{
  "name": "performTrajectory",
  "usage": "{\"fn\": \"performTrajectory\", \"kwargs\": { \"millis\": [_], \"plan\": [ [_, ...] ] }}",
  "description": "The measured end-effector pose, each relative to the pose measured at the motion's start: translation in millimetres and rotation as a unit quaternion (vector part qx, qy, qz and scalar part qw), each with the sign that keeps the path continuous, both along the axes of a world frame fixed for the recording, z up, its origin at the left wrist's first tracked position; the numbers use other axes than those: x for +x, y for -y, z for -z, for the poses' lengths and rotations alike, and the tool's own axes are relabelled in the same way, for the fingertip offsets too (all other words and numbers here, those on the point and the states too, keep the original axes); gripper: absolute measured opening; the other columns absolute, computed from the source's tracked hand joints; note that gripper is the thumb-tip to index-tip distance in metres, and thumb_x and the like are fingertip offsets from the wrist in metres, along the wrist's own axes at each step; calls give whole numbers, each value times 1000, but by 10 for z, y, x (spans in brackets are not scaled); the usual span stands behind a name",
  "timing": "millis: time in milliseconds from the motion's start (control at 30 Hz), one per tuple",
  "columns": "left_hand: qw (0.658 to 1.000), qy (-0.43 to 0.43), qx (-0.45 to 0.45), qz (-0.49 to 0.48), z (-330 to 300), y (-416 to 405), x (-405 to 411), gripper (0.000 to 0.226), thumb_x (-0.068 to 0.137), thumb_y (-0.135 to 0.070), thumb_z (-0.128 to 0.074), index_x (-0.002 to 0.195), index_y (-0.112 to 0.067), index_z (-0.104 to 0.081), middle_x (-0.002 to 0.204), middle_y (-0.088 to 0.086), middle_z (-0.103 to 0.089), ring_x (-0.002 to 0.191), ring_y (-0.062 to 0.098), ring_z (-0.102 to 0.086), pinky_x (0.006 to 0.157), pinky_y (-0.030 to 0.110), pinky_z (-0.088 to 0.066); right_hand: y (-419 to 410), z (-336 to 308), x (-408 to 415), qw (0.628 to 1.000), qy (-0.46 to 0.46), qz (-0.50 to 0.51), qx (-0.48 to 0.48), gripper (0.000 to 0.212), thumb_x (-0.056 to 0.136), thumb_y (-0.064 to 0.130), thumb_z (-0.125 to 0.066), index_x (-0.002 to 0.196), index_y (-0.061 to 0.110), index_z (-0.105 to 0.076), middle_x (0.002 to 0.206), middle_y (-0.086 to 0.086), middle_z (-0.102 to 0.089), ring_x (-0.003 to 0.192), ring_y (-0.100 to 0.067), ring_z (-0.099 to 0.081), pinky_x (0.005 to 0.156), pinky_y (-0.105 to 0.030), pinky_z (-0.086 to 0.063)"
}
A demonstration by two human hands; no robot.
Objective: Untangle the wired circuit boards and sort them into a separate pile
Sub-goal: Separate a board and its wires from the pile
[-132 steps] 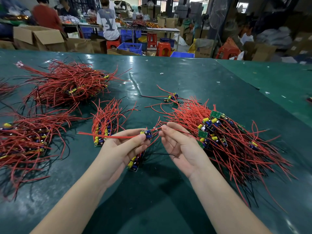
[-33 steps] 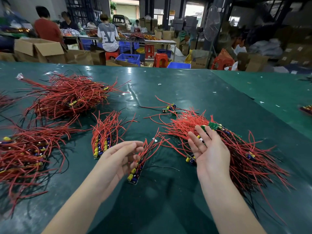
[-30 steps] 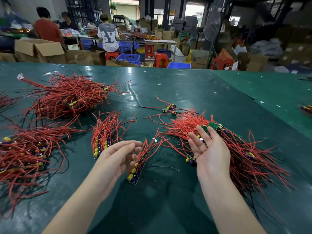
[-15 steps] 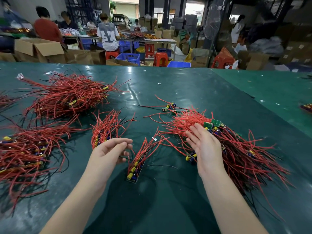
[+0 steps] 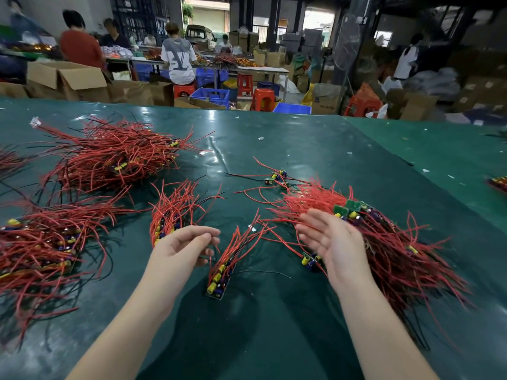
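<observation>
A big tangle of red-wired circuit boards (image 5: 378, 234) lies at the right of the green table (image 5: 274, 149). My right hand (image 5: 332, 242) hovers at its left edge, fingers straight, holding nothing. A small sorted bundle (image 5: 225, 264) of boards with yellow and blue capacitors lies between my hands. My left hand (image 5: 183, 245) floats just left of that bundle with fingers loosely curled and empty. Another small pile (image 5: 175, 212) sits behind my left hand. One loose board (image 5: 310, 261) lies by my right palm.
Larger heaps of red-wired boards lie at the far left (image 5: 109, 157) and near left (image 5: 41, 248). A few stray boards (image 5: 275, 178) sit behind the tangle. Beyond the table's far edge are cardboard boxes (image 5: 68, 80), stools and seated people.
Since 4.4 s ago the board held between both hands has been let go. My right hand moved onto the right tangle; my left hand has drawn back a little from the small bundle.
</observation>
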State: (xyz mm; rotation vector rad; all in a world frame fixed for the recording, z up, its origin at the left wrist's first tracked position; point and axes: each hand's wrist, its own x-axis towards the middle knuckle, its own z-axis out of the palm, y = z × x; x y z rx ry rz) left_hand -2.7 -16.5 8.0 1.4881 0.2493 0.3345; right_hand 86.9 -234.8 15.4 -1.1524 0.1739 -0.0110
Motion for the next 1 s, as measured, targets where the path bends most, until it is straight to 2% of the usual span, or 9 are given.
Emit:
{"fn": "performTrajectory", "kwargs": {
  "millis": [167,333,467,533,633,767,867,933,1000],
  "plan": [
    [1000,-3,26,-4,14,-1,-4,24,95,0,-53,87,-10,-73,78,0,-73,65,5,-61,59,14,-51,-216,72,-95,987,-86,-126,-41,24,96,9,-46,88,0,-67,78,-12,-75,64,-22,-72,56,-26,-59],
    [985,-22,169,6,72,-32,-2,25,91,-4,-60,82,-23,-74,83,-7,-74,72,1,-65,68,15,-51,-139,130,-14,995,-44,-69,-62,20,94,5,-49,90,4,-68,88,-11,-75,83,-21,-73,76,-28,-59],
    [945,-22,325,6,116,-31,-7,16,86,-25,-65,76,-37,-69,83,-20,-68,80,-1,-63,76,21,-48,-112,144,19,995,-33,-51,-83,20,93,3,-50,88,4,-70,91,-13,-74,89,-20,-71,84,-30,-56],
    [938,-13,346,14,98,-39,-15,10,79,-43,-67,72,-37,-67,82,-19,-65,80,-1,-61,72,16,-46,-141,153,-24,986,-3,-64,-154,22,94,4,-51,87,7,-72,90,-9,-75,87,-15,-71,81,-25,-57],
    [915,-14,399,54,91,-88,-30,22,69,-56,-71,74,-35,-67,83,-14,-61,80,1,-59,71,10,-42,-184,112,-109,973,35,-85,-211,27,97,5,-47,85,10,-71,84,-8,-74,74,-13,-70,71,-23,-59],
    [904,-15,417,89,87,-82,-46,16,72,-36,-80,81,-32,-68,89,-12,-59,82,1,-58,67,10,-42,-278,66,-196,959,29,-165,-227,25,97,4,-45,88,4,-69,73,-8,-71,52,-12,-63,52,-22,-55],
    [913,-8,402,70,93,-29,-31,13,76,-16,-78,71,-25,-70,79,-7,-61,76,5,-60,71,23,-49,-358,101,-244,945,5,-212,-249,20,97,1,-45,99,1,-65,71,-10,-68,46,-14,-60,47,-23,-53],
    [928,-19,368,50,106,-38,-17,15,77,-14,-77,68,-24,-70,73,-5,-63,72,6,-60,73,26,-50,-380,125,-259,951,-2,-198,-237,21,96,2,-46,114,6,-55,76,-12,-69,47,-18,-62,47,-26,-53],
    [949,-26,315,20,122,-62,15,16,78,-16,-77,66,-24,-70,69,-6,-66,69,6,-60,71,20,-48,-357,129,-243,970,-12,-163,-180,29,96,3,-48,123,15,-43,83,-17,-68,49,-23,-64,47,-28,-54]
  ]
}}
